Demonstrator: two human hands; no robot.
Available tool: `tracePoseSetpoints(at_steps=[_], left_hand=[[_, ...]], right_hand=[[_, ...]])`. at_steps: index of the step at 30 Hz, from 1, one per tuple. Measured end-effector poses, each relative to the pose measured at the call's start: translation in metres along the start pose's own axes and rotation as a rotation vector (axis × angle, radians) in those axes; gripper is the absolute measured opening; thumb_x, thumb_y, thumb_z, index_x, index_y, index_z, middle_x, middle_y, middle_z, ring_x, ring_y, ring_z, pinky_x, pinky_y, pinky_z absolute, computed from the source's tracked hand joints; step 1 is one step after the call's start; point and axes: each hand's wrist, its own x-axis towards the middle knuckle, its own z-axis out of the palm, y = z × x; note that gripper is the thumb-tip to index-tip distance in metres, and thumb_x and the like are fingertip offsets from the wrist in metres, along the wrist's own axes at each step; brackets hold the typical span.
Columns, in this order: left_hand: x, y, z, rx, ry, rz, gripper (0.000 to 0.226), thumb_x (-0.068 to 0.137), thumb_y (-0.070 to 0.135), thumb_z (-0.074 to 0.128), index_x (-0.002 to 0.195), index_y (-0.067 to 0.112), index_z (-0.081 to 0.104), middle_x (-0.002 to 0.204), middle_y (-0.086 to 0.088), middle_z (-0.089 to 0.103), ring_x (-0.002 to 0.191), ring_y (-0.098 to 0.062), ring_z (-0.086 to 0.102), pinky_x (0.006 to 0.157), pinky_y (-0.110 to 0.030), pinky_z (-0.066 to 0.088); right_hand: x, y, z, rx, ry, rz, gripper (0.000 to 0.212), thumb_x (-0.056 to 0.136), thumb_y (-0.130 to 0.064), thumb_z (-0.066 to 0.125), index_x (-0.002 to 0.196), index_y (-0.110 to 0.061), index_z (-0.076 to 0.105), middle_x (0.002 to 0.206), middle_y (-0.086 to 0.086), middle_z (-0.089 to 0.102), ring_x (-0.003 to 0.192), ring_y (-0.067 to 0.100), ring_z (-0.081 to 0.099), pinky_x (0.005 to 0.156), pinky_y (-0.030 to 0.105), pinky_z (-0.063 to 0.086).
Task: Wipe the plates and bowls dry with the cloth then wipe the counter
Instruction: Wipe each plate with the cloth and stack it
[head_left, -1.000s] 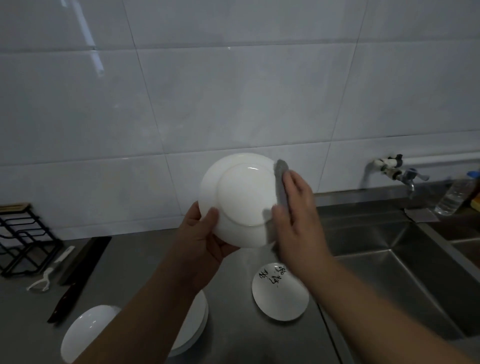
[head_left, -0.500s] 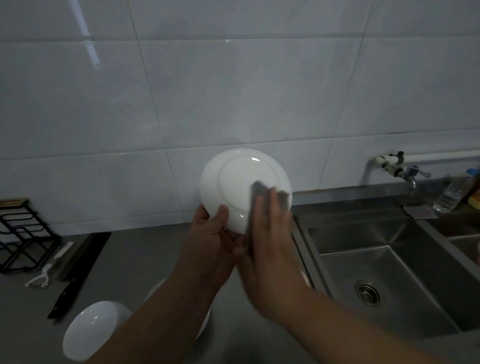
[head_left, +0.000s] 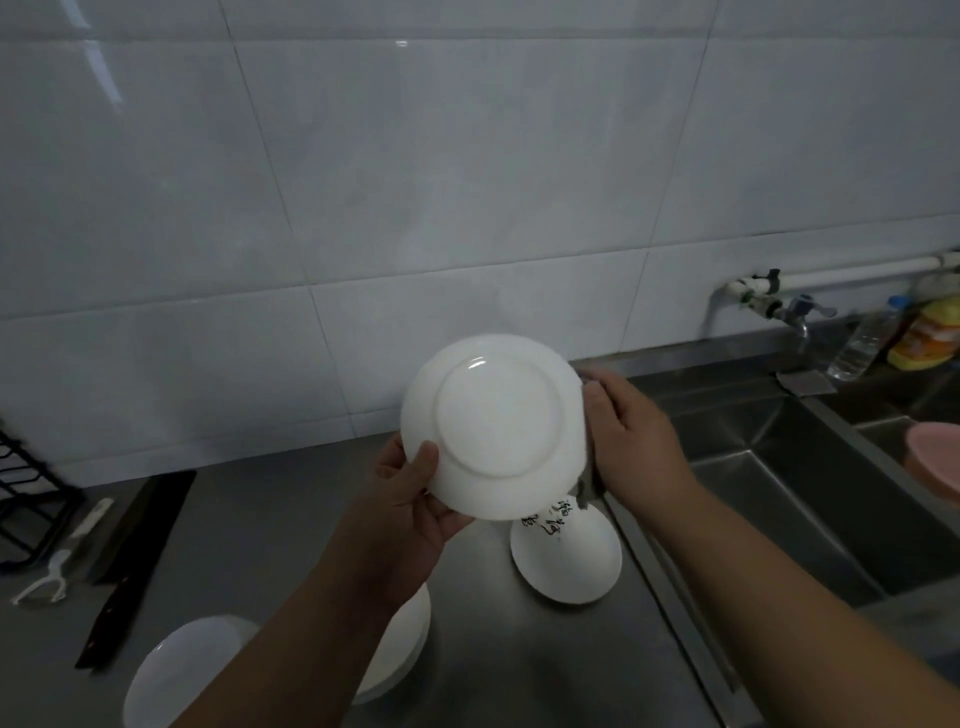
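Note:
I hold a white plate (head_left: 496, 423) up over the steel counter (head_left: 249, 525), its underside facing me. My left hand (head_left: 410, 514) grips its lower left rim, thumb on the underside. My right hand (head_left: 631, 441) is at the plate's right rim and holds the grey cloth (head_left: 586, 487), which shows only as a strip past the rim and the palm. Below lies a white plate with black writing (head_left: 569, 564). A white bowl (head_left: 182, 670) and a stack of white plates (head_left: 405, 649) sit at the lower left, partly behind my left arm.
A steel sink (head_left: 779, 483) opens on the right under a wall tap (head_left: 795, 312); a pink dish (head_left: 935, 457), a clear bottle (head_left: 862, 340) and a yellow bottle (head_left: 930, 332) are near it. A black knife (head_left: 135, 566), a white peeler (head_left: 62, 556) and a black rack (head_left: 26, 499) sit left.
My right hand with the cloth slid from the middle of the plate's underside out to its right rim. The plate sits lower in view.

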Motion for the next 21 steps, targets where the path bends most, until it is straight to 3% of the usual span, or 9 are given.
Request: tracePoseSetpoints(at_steps=[2,4,9,12,14,16,18,21], left_hand=[[0.004,-0.001,-0.015,0.073,0.010,-0.037,0.044,0.093,0.021,0.055,0.136,0.018,0.058,0.131,-0.007,0.070,0.115,-0.029,0.070,0.081,-0.048,0.063],[0.009,-0.005,-0.030,0.163,0.032,-0.101,0.041,0.096,0.022,0.055,0.137,0.017,0.058,0.129,-0.008,0.070,0.114,-0.031,0.070,0.084,-0.050,0.062],[0.017,-0.034,-0.057,0.426,0.021,-0.302,0.031,0.105,0.024,0.053,0.134,0.016,0.059,0.122,-0.008,0.074,0.109,-0.030,0.072,0.087,-0.049,0.060],[0.019,-0.056,-0.063,0.497,0.027,-0.385,0.026,0.103,0.022,0.058,0.127,0.013,0.064,0.116,-0.011,0.075,0.104,-0.031,0.074,0.079,-0.045,0.062],[0.023,-0.073,-0.065,0.665,0.080,-0.355,0.019,0.101,0.022,0.063,0.117,0.012,0.069,0.109,-0.013,0.076,0.093,-0.030,0.076,0.068,-0.041,0.063],[0.031,-0.089,-0.070,0.958,0.111,-0.276,0.017,0.098,0.028,0.067,0.101,0.013,0.073,0.095,-0.014,0.076,0.080,-0.028,0.076,0.062,-0.046,0.063],[0.043,-0.103,-0.075,1.225,0.074,-0.233,0.022,0.095,0.038,0.068,0.090,0.017,0.073,0.082,-0.006,0.076,0.071,-0.022,0.075,0.067,-0.050,0.063],[0.062,-0.124,-0.076,1.311,0.028,-0.245,0.031,0.095,0.049,0.059,0.087,0.021,0.070,0.081,-0.001,0.075,0.075,-0.021,0.075,0.075,-0.051,0.063]], right_hand=[[-0.013,0.006,-0.005,0.031,-0.071,0.095,0.033,0.107,-0.037,0.046,0.096,-0.026,0.074,0.085,-0.010,0.073,0.078,0.006,0.067,0.076,0.031,0.053],[-0.030,0.015,-0.008,0.072,-0.145,0.196,0.043,0.107,-0.037,0.047,0.082,-0.012,0.070,0.067,-0.004,0.068,0.059,0.007,0.059,0.062,0.028,0.047],[-0.066,0.046,-0.012,0.144,-0.287,0.447,0.043,0.105,-0.035,0.053,0.081,-0.008,0.075,0.072,0.005,0.075,0.065,0.013,0.067,0.061,0.019,0.051],[-0.080,0.075,-0.016,0.180,-0.361,0.654,0.045,0.100,-0.047,0.060,0.090,-0.007,0.077,0.078,0.014,0.076,0.067,0.024,0.069,0.068,0.031,0.052],[-0.084,0.097,-0.017,0.148,-0.374,0.778,0.048,0.097,-0.053,0.061,0.096,-0.008,0.077,0.081,0.016,0.076,0.065,0.026,0.066,0.069,0.038,0.050],[-0.083,0.116,-0.018,0.145,-0.380,0.877,0.051,0.098,-0.053,0.059,0.103,-0.005,0.075,0.081,0.016,0.075,0.063,0.025,0.064,0.062,0.032,0.048],[-0.077,0.135,-0.018,0.157,-0.376,0.942,0.056,0.100,-0.054,0.057,0.110,0.000,0.071,0.079,0.016,0.072,0.066,0.026,0.061,0.061,0.030,0.045],[-0.060,0.162,-0.018,0.131,-0.320,0.957,0.064,0.102,-0.061,0.046,0.108,-0.003,0.072,0.079,0.015,0.071,0.071,0.027,0.060,0.067,0.035,0.047]])
